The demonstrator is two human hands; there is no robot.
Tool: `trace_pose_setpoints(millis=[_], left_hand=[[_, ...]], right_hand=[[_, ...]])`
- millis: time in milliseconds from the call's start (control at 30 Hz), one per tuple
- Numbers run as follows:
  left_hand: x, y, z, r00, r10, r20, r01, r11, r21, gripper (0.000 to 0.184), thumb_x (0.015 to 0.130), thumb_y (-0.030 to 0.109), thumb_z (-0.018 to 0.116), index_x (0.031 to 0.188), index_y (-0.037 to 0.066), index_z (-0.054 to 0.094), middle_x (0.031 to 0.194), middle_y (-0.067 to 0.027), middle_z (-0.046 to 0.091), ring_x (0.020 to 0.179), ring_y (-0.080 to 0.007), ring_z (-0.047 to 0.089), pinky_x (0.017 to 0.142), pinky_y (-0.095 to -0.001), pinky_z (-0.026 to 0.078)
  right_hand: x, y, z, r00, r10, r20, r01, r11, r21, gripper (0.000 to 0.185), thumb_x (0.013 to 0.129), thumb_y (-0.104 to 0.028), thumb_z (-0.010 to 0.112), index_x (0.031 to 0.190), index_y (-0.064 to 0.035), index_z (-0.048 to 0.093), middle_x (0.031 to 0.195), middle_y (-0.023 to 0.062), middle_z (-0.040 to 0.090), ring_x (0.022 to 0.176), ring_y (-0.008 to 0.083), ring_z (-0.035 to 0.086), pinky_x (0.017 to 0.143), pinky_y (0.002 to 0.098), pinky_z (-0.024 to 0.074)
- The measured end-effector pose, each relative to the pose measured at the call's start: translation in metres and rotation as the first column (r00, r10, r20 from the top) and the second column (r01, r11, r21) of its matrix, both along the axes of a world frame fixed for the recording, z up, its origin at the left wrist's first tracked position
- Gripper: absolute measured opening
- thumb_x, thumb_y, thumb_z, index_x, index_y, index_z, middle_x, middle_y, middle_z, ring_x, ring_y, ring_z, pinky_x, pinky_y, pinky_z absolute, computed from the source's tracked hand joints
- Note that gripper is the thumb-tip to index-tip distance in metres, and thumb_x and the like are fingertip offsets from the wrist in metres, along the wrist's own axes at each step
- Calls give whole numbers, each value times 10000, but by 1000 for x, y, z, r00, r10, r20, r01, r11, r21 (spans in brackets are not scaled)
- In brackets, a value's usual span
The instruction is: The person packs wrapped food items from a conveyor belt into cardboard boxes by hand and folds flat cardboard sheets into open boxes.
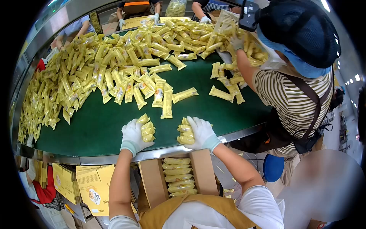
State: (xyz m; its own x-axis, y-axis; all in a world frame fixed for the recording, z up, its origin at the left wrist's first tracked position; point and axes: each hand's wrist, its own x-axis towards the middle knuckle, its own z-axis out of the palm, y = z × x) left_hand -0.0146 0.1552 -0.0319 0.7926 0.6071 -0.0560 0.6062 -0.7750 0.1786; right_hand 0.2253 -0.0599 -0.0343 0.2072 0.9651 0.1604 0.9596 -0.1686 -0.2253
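My left hand (132,134), in a white glove, is closed round a small stack of yellow snack packets (148,131) at the near edge of the green belt. Its fingers press the stack from the left. Opposite it, my gloved right hand (201,133) grips another stack of yellow packets (185,132) from the right. A gap of bare belt (166,133) lies between the two stacks. Just below, against my apron, an open cardboard box (153,183) holds a row of the same packets (178,177) lying crosswise, with its side flaps spread.
A big heap of packets (126,65) covers the belt's far and left parts. At right, a co-worker in a striped shirt (289,103) reaches into packets near a pale crate (227,21). Flat yellow cartons (93,189) stand below left; a blue stool (273,168) is below right.
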Motion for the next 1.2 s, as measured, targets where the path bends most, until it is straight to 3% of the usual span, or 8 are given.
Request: trace_pose_setpoints(millis=[267,533,733,1000,1100,1133,1167,1200], left_hand=[[-1,-2,2,1000,8,-2,-8,1000,1,1013,557,543,886,1345,53,479,1401,-185,483,1319,-354,450,1076,-466,359],[-2,-3,-3,999,10,31,-10,1000,18,988,548,535,896,1332,70,515,1365,-152,496,1296,-319,460,1066,-465,355],[13,-7,2,999,32,18,-33,999,25,970,586,582,866,1342,72,537,1393,-181,502,1307,-348,474,1086,-486,359],[7,-19,10,972,229,-61,-229,973,5,1070,612,596,855,1459,121,406,1351,-147,532,1251,-327,529,1025,-474,430],[7,-22,9,954,288,-83,-287,958,24,1215,608,608,856,1545,104,270,1358,-162,527,1255,-329,530,1026,-477,430],[7,-23,9,949,304,-82,-303,953,22,1238,608,610,856,1555,93,250,1357,-168,528,1249,-334,534,1025,-470,437],[8,-25,9,945,318,-81,-317,948,20,1261,608,612,856,1564,81,230,1356,-174,528,1244,-339,538,1023,-463,444],[7,-25,11,937,340,-81,-342,939,-16,1276,608,609,858,1568,71,213,1353,-179,529,1234,-346,544,1018,-455,454]], right_hand=[[2,1,0,998,-58,-14,57,996,-65,1126,632,-569,797,1484,16,350,1137,182,542,1031,352,548,892,453,428],[1,-3,-3,998,-56,-26,54,997,-52,1129,633,-579,797,1481,25,359,1197,203,534,1103,382,539,960,458,418],[1,-3,3,996,-65,68,77,978,-194,1223,593,-632,818,1497,25,323,1217,209,511,1111,375,532,973,467,414],[3,-9,-11,999,-27,33,31,991,-127,1139,637,-576,786,1513,-16,320,1198,221,547,1103,384,545,945,467,419],[7,-6,-5,981,-162,-104,149,981,-126,1129,649,-545,791,1513,-5,305,1197,236,563,1094,394,571,973,475,443],[10,-5,13,910,-273,-312,238,960,-146,1070,659,-513,803,1483,0,353,1185,239,581,1103,367,600,991,477,474],[28,-3,-26,768,-88,-634,299,925,234,896,743,-502,788,1414,-14,450,1113,201,625,1041,299,649,925,456,533],[34,-10,-2,361,-116,-925,360,933,23,783,806,-493,756,1377,-28,490,1097,178,640,1014,276,660,894,439,550]])
